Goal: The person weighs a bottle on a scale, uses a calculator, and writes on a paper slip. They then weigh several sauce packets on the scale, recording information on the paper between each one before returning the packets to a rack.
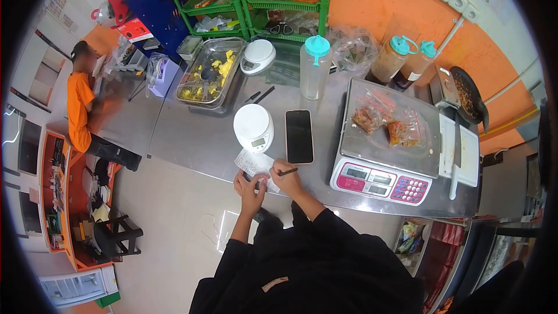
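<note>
Your right fingers [286,177] grip a dark pen [288,171] over the written paper [254,163], and your left fingers [251,185] pinch the paper's lower part. The paper lies at the front edge of the steel bench [197,151], just beside the small white scale [253,125]. Near it, a black-screened phone [299,136] lies on the bench. To the phone's right, two bagged portions [386,123] rest on the large scale [386,151].

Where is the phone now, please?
In the head view, the phone lies on the table, right of the nearer white scale and left of the big scale with bags.
</note>
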`<action>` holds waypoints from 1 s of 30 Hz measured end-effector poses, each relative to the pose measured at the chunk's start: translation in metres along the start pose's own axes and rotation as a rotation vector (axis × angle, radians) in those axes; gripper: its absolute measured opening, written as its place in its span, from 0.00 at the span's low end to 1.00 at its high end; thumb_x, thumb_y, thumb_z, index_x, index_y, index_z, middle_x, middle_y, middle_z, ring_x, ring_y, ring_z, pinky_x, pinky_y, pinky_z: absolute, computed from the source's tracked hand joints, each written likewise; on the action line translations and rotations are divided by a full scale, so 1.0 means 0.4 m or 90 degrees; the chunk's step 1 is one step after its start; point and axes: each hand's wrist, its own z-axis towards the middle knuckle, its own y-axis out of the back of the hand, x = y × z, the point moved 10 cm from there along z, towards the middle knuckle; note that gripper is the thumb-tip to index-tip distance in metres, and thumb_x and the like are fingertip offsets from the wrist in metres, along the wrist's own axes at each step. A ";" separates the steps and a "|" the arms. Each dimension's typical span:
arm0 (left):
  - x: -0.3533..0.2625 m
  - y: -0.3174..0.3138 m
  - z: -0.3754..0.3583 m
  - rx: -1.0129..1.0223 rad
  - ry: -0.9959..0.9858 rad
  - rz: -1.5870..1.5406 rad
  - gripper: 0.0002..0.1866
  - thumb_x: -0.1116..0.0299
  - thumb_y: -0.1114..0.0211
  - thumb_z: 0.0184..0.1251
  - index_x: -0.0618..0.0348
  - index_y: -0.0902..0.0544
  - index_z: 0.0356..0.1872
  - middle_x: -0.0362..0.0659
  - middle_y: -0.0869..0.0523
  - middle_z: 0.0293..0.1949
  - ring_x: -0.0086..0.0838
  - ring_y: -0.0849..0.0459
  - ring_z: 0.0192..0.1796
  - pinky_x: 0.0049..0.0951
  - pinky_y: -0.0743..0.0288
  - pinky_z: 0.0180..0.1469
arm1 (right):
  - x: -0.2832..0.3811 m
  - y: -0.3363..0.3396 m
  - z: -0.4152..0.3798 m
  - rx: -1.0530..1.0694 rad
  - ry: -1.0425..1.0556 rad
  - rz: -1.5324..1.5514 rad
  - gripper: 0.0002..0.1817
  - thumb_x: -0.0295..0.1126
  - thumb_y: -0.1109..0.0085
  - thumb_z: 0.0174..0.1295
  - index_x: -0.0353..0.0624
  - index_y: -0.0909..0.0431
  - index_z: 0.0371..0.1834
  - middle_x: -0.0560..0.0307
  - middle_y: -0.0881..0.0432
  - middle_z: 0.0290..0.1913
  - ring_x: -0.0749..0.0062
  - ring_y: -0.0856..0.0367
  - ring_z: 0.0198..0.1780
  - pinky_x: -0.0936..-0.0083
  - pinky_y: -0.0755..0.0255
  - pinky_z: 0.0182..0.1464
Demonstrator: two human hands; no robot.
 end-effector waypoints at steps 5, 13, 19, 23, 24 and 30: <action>-0.003 0.000 0.000 0.005 0.010 -0.003 0.10 0.63 0.37 0.63 0.36 0.14 0.44 0.61 0.38 0.62 0.55 0.45 0.67 0.53 0.56 0.69 | -0.015 -0.003 0.002 0.000 -0.031 -0.005 0.14 0.18 0.44 0.49 0.37 0.42 0.19 0.49 0.38 0.18 0.57 0.39 0.19 0.66 0.42 0.22; -0.011 0.005 0.002 0.007 0.008 0.006 0.11 0.63 0.37 0.64 0.35 0.14 0.45 0.61 0.38 0.63 0.56 0.46 0.67 0.53 0.56 0.69 | -0.007 0.000 0.002 0.010 -0.037 -0.013 0.14 0.17 0.44 0.49 0.37 0.42 0.19 0.49 0.39 0.18 0.58 0.39 0.18 0.66 0.43 0.22; -0.017 0.009 0.003 0.020 0.017 -0.012 0.11 0.63 0.38 0.64 0.35 0.14 0.45 0.61 0.38 0.63 0.56 0.46 0.68 0.53 0.56 0.69 | -0.018 -0.001 -0.003 0.007 -0.028 -0.030 0.13 0.19 0.43 0.50 0.37 0.40 0.20 0.50 0.36 0.20 0.58 0.38 0.19 0.67 0.41 0.22; -0.017 0.008 0.003 0.022 0.017 -0.011 0.11 0.64 0.38 0.64 0.35 0.14 0.45 0.62 0.38 0.62 0.57 0.46 0.67 0.53 0.57 0.69 | -0.018 0.000 0.003 -0.006 -0.027 -0.021 0.13 0.19 0.43 0.50 0.37 0.41 0.20 0.50 0.37 0.20 0.59 0.39 0.18 0.67 0.42 0.22; -0.016 0.007 0.004 0.020 0.015 -0.009 0.11 0.64 0.38 0.64 0.35 0.14 0.45 0.62 0.38 0.61 0.57 0.46 0.67 0.53 0.57 0.69 | -0.017 0.001 0.003 -0.010 -0.027 -0.025 0.13 0.18 0.43 0.50 0.37 0.41 0.21 0.50 0.38 0.19 0.59 0.39 0.18 0.67 0.42 0.22; -0.010 0.003 0.001 0.020 0.012 -0.007 0.11 0.64 0.38 0.63 0.35 0.14 0.45 0.63 0.38 0.61 0.56 0.46 0.67 0.53 0.57 0.69 | -0.014 0.002 -0.002 -0.003 -0.021 -0.015 0.13 0.18 0.44 0.50 0.37 0.41 0.21 0.50 0.37 0.20 0.58 0.39 0.19 0.67 0.42 0.22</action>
